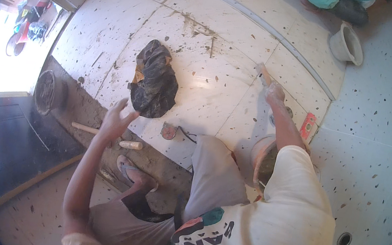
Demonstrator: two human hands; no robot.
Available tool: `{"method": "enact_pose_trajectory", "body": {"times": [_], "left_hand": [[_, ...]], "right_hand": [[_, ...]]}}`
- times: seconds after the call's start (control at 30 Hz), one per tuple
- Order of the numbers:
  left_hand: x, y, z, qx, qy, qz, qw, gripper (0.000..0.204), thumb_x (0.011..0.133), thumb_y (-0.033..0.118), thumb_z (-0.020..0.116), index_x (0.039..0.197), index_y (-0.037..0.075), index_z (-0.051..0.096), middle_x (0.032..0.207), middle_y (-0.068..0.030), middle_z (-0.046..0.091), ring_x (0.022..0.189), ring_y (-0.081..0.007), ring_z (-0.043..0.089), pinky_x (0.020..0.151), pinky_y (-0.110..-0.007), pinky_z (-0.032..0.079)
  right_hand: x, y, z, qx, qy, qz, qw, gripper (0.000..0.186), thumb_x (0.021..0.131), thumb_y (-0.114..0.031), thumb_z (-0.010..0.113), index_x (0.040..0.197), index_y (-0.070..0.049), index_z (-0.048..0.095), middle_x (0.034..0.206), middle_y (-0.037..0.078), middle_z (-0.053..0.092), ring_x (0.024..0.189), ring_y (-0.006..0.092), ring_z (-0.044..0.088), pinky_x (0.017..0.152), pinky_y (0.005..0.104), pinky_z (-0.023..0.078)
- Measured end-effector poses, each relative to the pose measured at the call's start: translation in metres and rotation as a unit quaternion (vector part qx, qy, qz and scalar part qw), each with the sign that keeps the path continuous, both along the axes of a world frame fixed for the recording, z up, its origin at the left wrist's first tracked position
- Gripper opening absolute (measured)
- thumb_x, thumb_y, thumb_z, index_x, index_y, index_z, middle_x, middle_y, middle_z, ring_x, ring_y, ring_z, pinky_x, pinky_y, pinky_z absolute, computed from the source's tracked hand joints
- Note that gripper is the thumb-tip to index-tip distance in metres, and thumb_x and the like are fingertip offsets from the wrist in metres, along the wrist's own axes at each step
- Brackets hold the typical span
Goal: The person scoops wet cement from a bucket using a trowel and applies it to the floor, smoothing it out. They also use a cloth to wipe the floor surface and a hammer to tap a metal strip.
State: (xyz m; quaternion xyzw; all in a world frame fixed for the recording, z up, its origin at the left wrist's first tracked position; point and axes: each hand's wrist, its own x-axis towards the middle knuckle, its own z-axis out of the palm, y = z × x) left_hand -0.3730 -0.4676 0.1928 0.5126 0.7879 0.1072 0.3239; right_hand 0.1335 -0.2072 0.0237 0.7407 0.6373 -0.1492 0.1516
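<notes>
My right hand (274, 92) reaches forward over the pale tiles and is closed round a small tool with a light wooden handle (265, 77). The tool's whitish end is against or just above the tile; its exact kind is unclear. My left hand (117, 122) holds nothing, fingers spread, above the tile edge beside a crumpled black plastic bag (155, 84). Under that hand a wooden handle (84, 128) and a short pale cylinder (130, 144) lie on the grey mortar bed (160, 160). Near my knee sits a small reddish object (168, 131) with a dark cord.
A bucket (262, 154) stands beside my right arm, near a red level (307, 125). Another bucket (46, 92) rests at the left on mortar. Far right are a whitish bucket (345, 45) and a crouching person (340, 2). Two round floor holes (345, 239) lie at lower right.
</notes>
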Motion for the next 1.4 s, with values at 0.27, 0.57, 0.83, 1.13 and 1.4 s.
{"method": "enact_pose_trajectory", "body": {"times": [0.27, 0.57, 0.83, 1.13, 1.4], "left_hand": [[0.073, 0.126, -0.153, 0.025, 0.145, 0.135, 0.980, 0.077, 0.078, 0.035, 0.075, 0.135, -0.006, 0.044, 0.118, -0.0300, 0.060, 0.111, -0.0401, 0.059, 0.098, -0.046, 0.045], [0.158, 0.120, -0.016, 0.184, -0.245, 0.209, 0.929, 0.037, 0.076, 0.009, 0.070, 0.109, -0.005, 0.063, 0.095, -0.0178, 0.070, 0.089, -0.0283, 0.068, 0.082, -0.038, 0.052], [0.280, 0.209, -0.097, 0.311, -0.087, -0.057, 0.945, 0.061, 0.072, 0.014, 0.072, 0.125, -0.006, 0.048, 0.134, -0.0286, 0.040, 0.125, -0.0452, 0.040, 0.106, -0.050, 0.035], [0.318, 0.257, -0.208, 0.313, 0.015, -0.231, 0.921, 0.065, 0.084, 0.041, 0.068, 0.140, 0.014, 0.048, 0.150, -0.0261, 0.031, 0.141, -0.0448, 0.023, 0.116, -0.058, 0.017], [0.216, 0.349, -0.223, 0.356, 0.024, -0.238, 0.903, 0.054, 0.078, 0.035, 0.074, 0.126, 0.017, 0.059, 0.134, -0.0214, 0.046, 0.126, -0.0404, 0.042, 0.107, -0.054, 0.032]], "right_hand": [[-0.030, 0.002, -0.050, 0.183, -0.012, 0.148, 0.972, 0.042, 0.090, -0.027, 0.054, 0.125, -0.005, 0.054, 0.126, 0.017, 0.051, 0.115, 0.0325, 0.049, 0.101, 0.0467, 0.037], [-0.048, -0.022, -0.068, 0.339, 0.113, -0.006, 0.934, 0.053, 0.092, -0.032, 0.057, 0.134, -0.001, 0.047, 0.139, 0.019, 0.043, 0.132, 0.0368, 0.037, 0.111, 0.0503, 0.027], [-0.023, -0.038, -0.134, 0.258, 0.334, -0.009, 0.907, 0.057, 0.088, -0.034, 0.064, 0.133, -0.002, 0.048, 0.132, 0.018, 0.049, 0.130, 0.0340, 0.040, 0.110, 0.0483, 0.028], [-0.035, -0.014, -0.098, 0.398, 0.331, -0.124, 0.847, 0.048, 0.088, -0.030, 0.062, 0.128, -0.006, 0.053, 0.132, 0.013, 0.053, 0.127, 0.0326, 0.045, 0.107, 0.0474, 0.032], [-0.051, -0.014, -0.076, 0.386, 0.110, -0.052, 0.915, 0.041, 0.094, -0.017, 0.052, 0.128, 0.005, 0.053, 0.132, 0.023, 0.049, 0.127, 0.0387, 0.044, 0.107, 0.0470, 0.035]]}}
